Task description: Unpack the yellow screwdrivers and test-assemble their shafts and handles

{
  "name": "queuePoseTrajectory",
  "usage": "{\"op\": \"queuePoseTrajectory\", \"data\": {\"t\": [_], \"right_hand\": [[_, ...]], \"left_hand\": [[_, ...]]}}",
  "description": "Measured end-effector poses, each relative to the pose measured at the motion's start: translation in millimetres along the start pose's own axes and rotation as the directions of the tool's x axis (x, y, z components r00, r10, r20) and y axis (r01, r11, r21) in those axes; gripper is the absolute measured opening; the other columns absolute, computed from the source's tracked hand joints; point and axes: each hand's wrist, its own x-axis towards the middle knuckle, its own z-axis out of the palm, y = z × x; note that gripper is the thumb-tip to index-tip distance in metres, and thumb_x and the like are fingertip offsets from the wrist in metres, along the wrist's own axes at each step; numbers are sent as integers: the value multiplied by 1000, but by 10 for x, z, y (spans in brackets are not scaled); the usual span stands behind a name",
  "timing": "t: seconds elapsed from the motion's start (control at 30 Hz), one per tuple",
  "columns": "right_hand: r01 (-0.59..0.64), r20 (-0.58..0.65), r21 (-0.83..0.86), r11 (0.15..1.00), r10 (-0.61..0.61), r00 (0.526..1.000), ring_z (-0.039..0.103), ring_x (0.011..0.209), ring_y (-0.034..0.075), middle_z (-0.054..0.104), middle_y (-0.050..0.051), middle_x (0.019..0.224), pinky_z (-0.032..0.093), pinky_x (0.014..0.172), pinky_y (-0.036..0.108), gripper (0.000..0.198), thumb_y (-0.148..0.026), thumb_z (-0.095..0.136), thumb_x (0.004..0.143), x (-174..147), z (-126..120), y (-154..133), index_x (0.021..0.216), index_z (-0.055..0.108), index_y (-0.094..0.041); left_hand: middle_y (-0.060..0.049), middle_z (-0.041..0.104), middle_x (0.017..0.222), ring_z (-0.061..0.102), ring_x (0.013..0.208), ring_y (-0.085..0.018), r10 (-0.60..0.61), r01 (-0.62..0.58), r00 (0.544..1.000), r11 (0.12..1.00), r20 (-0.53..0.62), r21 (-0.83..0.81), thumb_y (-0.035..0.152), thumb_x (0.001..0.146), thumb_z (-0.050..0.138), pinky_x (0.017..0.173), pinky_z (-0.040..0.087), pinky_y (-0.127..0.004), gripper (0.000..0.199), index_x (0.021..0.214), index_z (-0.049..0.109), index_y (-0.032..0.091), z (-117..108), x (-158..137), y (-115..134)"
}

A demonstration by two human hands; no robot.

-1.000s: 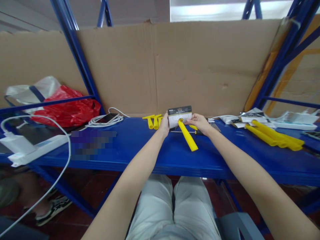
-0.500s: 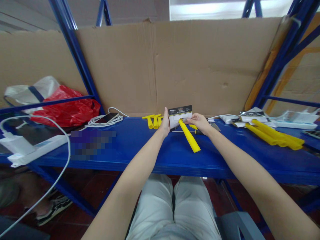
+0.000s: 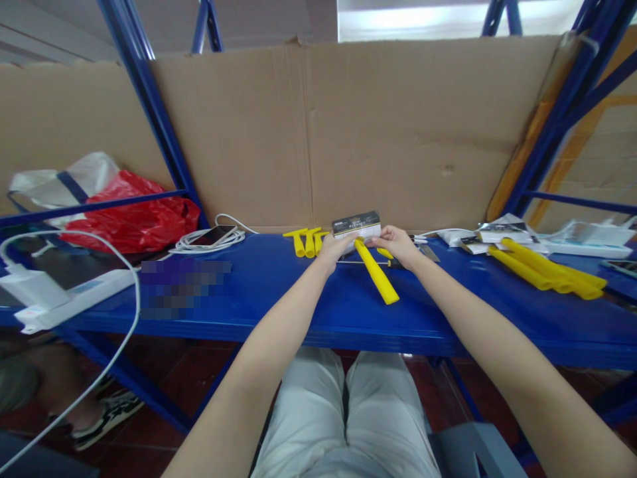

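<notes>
Between my hands stands a black-and-white printed packet (image 3: 356,226), its dark end tilted up. A yellow tube-like handle (image 3: 379,275) slants from its lower side toward the table's front edge. My left hand (image 3: 336,247) is closed on the packet's left and lower side. At the right edge, my right hand (image 3: 395,243) pinches the packet near the top of the handle. How the handle joins the packet is hidden by my fingers. Behind the handle lies a thin metal rod with a dark grip (image 3: 395,263), partly covered.
Several yellow T-shaped pieces (image 3: 309,243) lie left of my hands. To the right are yellow handles (image 3: 547,269) with printed packets (image 3: 505,231). A coiled white cable (image 3: 206,239), a power strip (image 3: 79,299) and a red bag (image 3: 132,212) occupy the left side. Cardboard (image 3: 378,133) stands behind.
The packet has tipped back, so its upright printed face now looks shorter and its dark end shows more. My left fingers have folded in from its side to its lower front.
</notes>
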Motion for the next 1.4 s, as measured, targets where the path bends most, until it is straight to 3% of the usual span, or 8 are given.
{"op": "queuePoseTrajectory", "data": {"t": [0.4,0.77,1.07,1.23,1.4], "right_hand": [[15,-3,-40,999,-16,1000,69,69,16,69,1,70,54,80,35,37,-33,83,57,-28,27,-2,69,51,-19],[-54,-14,94,994,56,998,68,72,12,68,-1,76,52,81,30,26,-11,71,67,-41,68,-55,77,49,-20],[-20,-45,36,999,22,999,65,76,13,68,-2,79,52,76,28,32,-21,75,61,-8,51,-5,82,52,-21],[21,-92,-48,999,-25,995,62,67,13,64,-2,73,51,68,28,36,-26,77,57,17,18,46,84,53,-21],[30,-165,-40,999,-36,986,56,58,10,60,-4,69,48,59,25,35,-25,74,57,54,16,77,83,51,-22]], "left_hand": [[-7,72,86,66,92,-23,-27,21,997,996,-71,-83,12,58,74,88,49,-35,19,76,68,14,-35,27,-9],[-7,72,88,66,90,-22,-16,12,999,995,-43,-101,11,56,74,88,49,-35,22,76,67,14,-46,64,-17],[-4,71,85,63,96,-22,24,-24,1000,1000,9,2,3,57,72,93,46,-36,21,72,66,16,15,-62,44],[-5,70,82,63,96,-23,-16,16,1000,999,-14,35,1,55,72,93,45,-37,22,68,65,17,19,-78,25],[-7,67,76,65,86,-23,-115,119,992,990,-52,74,10,64,70,87,49,-38,11,67,61,16,2,-2,-11]]}}
